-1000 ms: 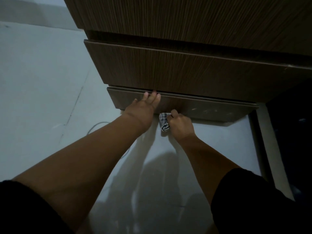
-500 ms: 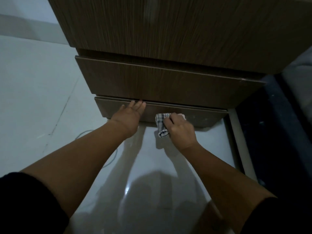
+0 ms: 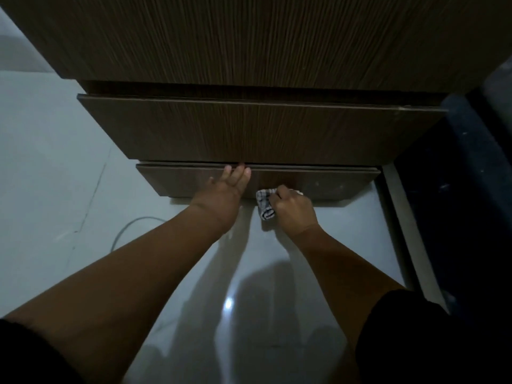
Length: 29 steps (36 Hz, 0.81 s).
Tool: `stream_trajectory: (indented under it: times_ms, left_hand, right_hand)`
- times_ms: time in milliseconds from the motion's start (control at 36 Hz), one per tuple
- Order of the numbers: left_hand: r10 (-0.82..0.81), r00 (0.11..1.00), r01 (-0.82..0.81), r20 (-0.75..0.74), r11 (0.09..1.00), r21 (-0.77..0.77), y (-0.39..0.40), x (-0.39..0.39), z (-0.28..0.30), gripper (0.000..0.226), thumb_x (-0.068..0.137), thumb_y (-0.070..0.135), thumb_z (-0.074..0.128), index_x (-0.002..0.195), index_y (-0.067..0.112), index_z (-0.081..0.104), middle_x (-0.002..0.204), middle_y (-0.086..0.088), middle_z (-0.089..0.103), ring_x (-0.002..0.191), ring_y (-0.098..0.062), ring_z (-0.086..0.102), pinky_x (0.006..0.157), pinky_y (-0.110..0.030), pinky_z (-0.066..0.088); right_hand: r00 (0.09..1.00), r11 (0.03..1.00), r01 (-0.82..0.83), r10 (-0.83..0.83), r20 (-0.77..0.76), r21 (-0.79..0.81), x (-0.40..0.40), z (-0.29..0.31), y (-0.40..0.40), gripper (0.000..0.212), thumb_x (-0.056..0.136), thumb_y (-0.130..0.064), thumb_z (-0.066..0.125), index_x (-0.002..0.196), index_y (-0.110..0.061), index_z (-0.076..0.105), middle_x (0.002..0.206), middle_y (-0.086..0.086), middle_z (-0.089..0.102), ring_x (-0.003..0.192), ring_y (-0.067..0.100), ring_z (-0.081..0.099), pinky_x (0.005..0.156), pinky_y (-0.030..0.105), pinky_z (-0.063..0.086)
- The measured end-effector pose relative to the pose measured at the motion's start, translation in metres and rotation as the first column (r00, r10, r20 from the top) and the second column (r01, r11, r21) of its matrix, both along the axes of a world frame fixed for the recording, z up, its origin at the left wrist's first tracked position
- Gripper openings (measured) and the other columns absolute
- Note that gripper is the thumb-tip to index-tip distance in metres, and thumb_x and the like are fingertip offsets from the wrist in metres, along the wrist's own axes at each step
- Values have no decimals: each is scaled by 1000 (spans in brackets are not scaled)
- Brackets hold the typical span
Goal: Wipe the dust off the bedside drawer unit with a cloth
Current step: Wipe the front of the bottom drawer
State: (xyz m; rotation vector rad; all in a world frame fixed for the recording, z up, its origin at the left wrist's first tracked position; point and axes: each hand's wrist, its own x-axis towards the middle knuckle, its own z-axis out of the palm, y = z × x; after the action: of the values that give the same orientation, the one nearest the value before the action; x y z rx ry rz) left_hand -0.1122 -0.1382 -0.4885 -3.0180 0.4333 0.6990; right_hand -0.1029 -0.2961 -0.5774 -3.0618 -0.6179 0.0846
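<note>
Your left hand [image 3: 221, 194] stays flat, fingers straight, on the lowest dark wood-grain drawer front [image 3: 327, 181] of the brown bedside drawer unit [image 3: 249, 45]. At its 3 o'clock, your right hand [image 3: 293, 207] has slid the bunched checked cloth [image 3: 264, 203] back leftward, clamped; the dusty right end still needs wiping.

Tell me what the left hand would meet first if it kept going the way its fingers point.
Probably nothing new: the left hand already lies flat on the bottom drawer front, fingertips at its top edge. Going on, they would likely meet the drawer above; depth is unclear.
</note>
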Motion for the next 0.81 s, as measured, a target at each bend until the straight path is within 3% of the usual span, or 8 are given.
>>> stream_trajectory:
  times_ms: [56,222,389,528,639,694,750,806]
  left_hand:
    - [-9,1000,9,4,1000,13,0,0,-1,76,94,-3,33,153,15,-11,161,-1,-16,150,-22,-9,121,-41,11]
    - [-2,1000,2,6,1000,-9,3,0,-5,78,93,-5,35,153,16,-11,161,0,-16,150,-22,-10,121,-41,11]
    - [15,999,-16,-39,1000,-23,3,2,0,82,91,-9,37,153,17,-9,161,1,-15,150,-21,-10,120,-42,9]
    - [31,998,-31,-59,1000,4,-1,4,8,86,89,-9,44,154,15,-7,162,-2,-11,150,-23,-5,121,-40,9]
    - [25,999,-24,-27,999,31,-7,1,11,84,90,-2,46,154,14,-6,162,-3,-7,150,-23,-3,121,-40,9]
    - [8,1000,-8,-6,1000,11,-12,-1,13,82,90,-2,44,154,14,-6,162,-1,-7,150,-22,-4,121,-40,8]
    - [-13,1000,13,-4,1000,-17,-20,-3,14,83,90,-4,43,154,14,-7,162,0,-9,150,-22,-6,122,-40,6]
    - [-36,999,36,-7,999,-28,-30,-4,14,81,91,-4,41,154,14,-7,162,0,-11,150,-21,-8,122,-41,6]
  right_hand:
    - [999,1000,10,-10,-38,-8,-1,-6,2,34,61,-12,82,90,2,70,91,21,65,75,36,67,64,39,55]
    - [998,997,60,-60,5,-47,4,-26,8,25,53,-10,86,72,-3,72,74,14,66,57,29,66,48,32,53]
    - [996,996,79,-81,-39,-46,-2,-20,8,26,85,-8,61,109,2,65,109,20,61,95,36,62,78,40,52]
    - [998,999,50,-50,28,-11,-21,9,2,55,21,-22,94,70,-7,73,70,11,67,57,27,65,44,26,52]
    - [993,1000,10,-11,114,8,-32,33,-17,59,25,-24,94,78,-7,74,76,12,69,65,25,67,51,27,54]
    - [975,1000,-1,-5,224,27,-31,46,-27,42,42,-15,90,79,-5,73,76,13,68,66,26,67,50,27,53]
    - [956,999,-6,-10,292,52,-28,56,-36,13,62,-8,72,74,-6,71,73,11,66,64,26,65,45,25,49]
    - [948,999,-17,2,318,42,-23,60,-42,17,69,-10,50,69,-8,67,69,9,62,60,24,62,40,23,44]
